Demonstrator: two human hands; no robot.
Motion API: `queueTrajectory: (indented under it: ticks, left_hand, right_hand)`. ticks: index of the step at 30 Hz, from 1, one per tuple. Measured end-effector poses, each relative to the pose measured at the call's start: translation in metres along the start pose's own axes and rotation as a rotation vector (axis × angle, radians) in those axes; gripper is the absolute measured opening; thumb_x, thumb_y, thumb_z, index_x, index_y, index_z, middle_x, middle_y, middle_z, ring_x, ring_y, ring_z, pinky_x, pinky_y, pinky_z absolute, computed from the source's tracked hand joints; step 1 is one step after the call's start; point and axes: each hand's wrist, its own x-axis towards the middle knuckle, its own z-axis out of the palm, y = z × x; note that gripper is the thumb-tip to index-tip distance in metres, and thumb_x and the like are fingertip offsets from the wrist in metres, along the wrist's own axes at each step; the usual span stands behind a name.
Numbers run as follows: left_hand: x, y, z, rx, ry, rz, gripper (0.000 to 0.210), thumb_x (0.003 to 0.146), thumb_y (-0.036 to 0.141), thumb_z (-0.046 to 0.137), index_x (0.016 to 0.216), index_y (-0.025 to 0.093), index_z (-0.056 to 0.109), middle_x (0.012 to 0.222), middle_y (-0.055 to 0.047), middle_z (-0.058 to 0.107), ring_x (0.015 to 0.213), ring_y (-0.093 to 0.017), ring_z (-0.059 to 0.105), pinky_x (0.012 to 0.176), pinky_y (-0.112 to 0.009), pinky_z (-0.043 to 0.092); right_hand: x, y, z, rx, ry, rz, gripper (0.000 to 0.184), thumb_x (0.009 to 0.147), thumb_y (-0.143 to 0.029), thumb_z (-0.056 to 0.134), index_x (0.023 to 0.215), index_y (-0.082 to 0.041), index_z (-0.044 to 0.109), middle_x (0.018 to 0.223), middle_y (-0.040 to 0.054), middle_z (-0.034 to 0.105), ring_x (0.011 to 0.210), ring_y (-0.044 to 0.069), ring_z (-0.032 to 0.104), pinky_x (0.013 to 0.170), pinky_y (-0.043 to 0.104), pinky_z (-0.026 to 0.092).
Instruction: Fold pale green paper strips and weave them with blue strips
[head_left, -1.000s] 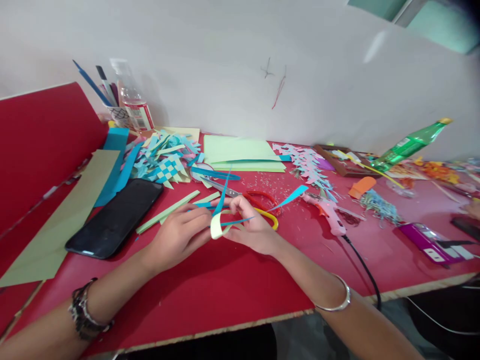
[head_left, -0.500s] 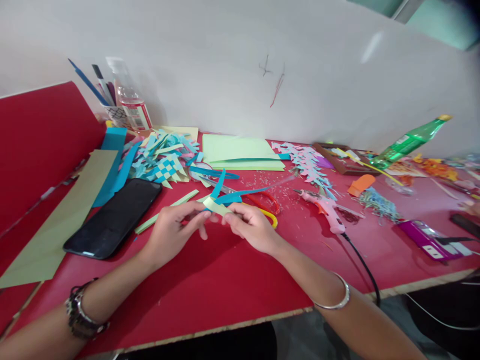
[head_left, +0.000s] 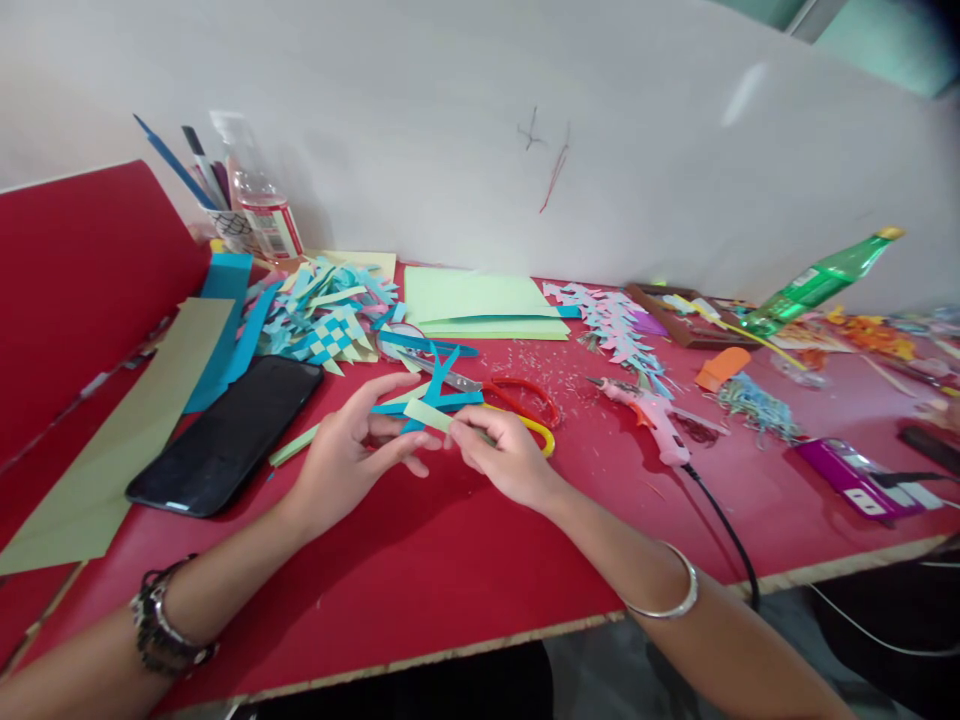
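Note:
My right hand (head_left: 511,460) pinches a pale green paper strip (head_left: 427,414) between thumb and fingers. Blue paper strips (head_left: 437,378) cross behind it, fanning out to the left and upward. My left hand (head_left: 341,460) is beside them, thumb and index finger spread apart, with the other fingers partly behind the paper; whether those touch the strips I cannot tell. Just past the hands lie scissors (head_left: 525,398) with red and yellow handles. Another light green strip (head_left: 295,446) rests on the red table (head_left: 420,580) by my left hand.
A black phone (head_left: 225,435) and long paper sheets (head_left: 135,430) lie at the left. Behind are a pile of cut paper strips (head_left: 322,310) and green sheets (head_left: 476,298). To the right sit a pink glue gun (head_left: 652,420) with its cord and a green bottle (head_left: 825,282).
My left thumb and index finger have opened off the paper. The blue strips have shifted from pointing up and right to crossing and reaching left. My right hand keeps its pinch.

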Motion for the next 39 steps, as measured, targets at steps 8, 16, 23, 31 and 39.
queueTrajectory:
  ticks: [8,16,23,31,39]
  left_hand:
    - [-0.001,0.002,-0.002,0.122,0.082,-0.004,0.047,0.076,0.035,0.058,0.119,0.017,0.049,0.069,-0.002,0.071,0.059,-0.019,0.067,0.070,-0.031,0.052]
    - [0.001,-0.002,-0.001,0.169,0.118,0.066,0.027,0.074,0.033,0.059,0.094,0.015,0.059,0.061,-0.001,0.070,0.056,-0.016,0.066,0.058,-0.023,0.052]
    - [0.001,-0.004,-0.001,0.154,-0.073,0.057,0.020,0.074,0.032,0.059,0.086,0.016,0.058,0.060,0.000,0.069,0.056,-0.015,0.065,0.054,-0.021,0.051]
    - [0.003,-0.005,0.001,0.337,-0.205,0.200,0.011,0.075,0.028,0.059,0.078,0.017,0.061,0.066,0.002,0.066,0.058,-0.011,0.061,0.056,-0.019,0.047]
    - [0.002,-0.002,-0.001,0.452,-0.204,0.319,0.007,0.078,0.021,0.054,0.075,0.016,0.058,0.067,0.003,0.062,0.061,-0.008,0.055,0.060,-0.016,0.042]
  right_hand:
    - [-0.001,-0.004,0.000,-0.108,-0.020,-0.065,0.023,0.084,-0.029,0.044,0.068,-0.015,0.053,0.054,-0.0046,0.043,0.047,0.005,0.037,0.047,0.020,0.028]
    - [-0.003,-0.009,-0.002,0.013,-0.148,-0.035,0.022,0.082,-0.032,0.045,0.069,-0.015,0.053,0.054,-0.0049,0.043,0.048,0.005,0.037,0.047,0.019,0.029]
    - [0.003,-0.006,0.004,0.348,-0.097,0.160,0.028,0.071,-0.043,0.059,0.077,-0.017,0.053,0.071,-0.0022,0.052,0.063,0.008,0.050,0.057,0.020,0.039]
    - [0.004,0.000,0.009,0.829,-0.084,0.326,0.030,0.064,-0.036,0.069,0.083,-0.018,0.055,0.071,-0.0025,0.059,0.058,0.009,0.056,0.058,0.025,0.046]
    - [0.005,0.004,0.007,0.678,0.085,0.274,0.019,0.065,-0.028,0.068,0.073,-0.017,0.055,0.060,-0.0069,0.055,0.048,0.003,0.046,0.049,0.017,0.037]
